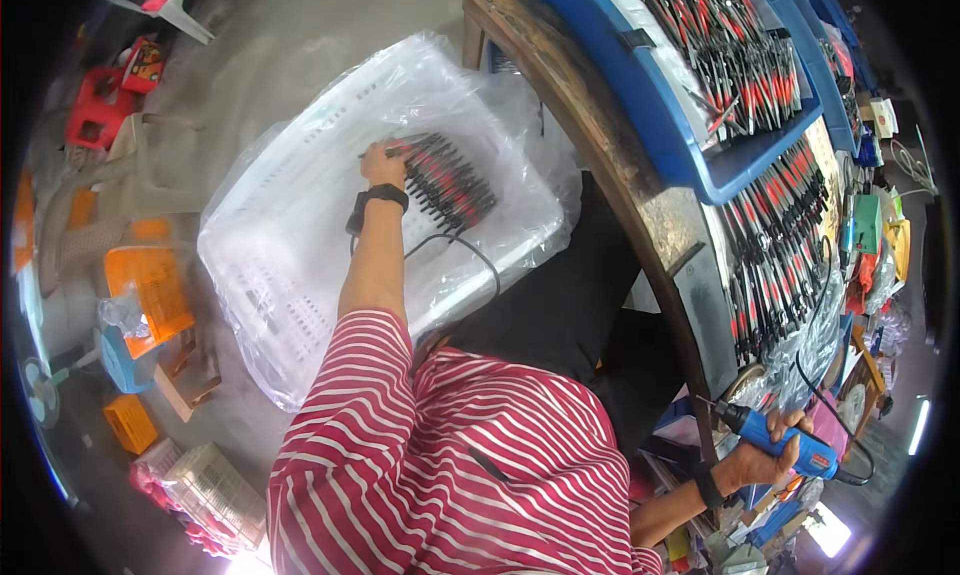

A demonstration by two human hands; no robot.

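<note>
Black-and-red pieces lie in a row inside the white basket, the left hand at their left end; I cannot tell whether it grips them. Right of the basket stands the bench, carrying a blue tray of similar pieces. Farther right of the basket, the right hand grasps a blue corded power tool.

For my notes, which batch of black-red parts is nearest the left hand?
The batch in the white basket; others are in or beside the blue tray.
</note>
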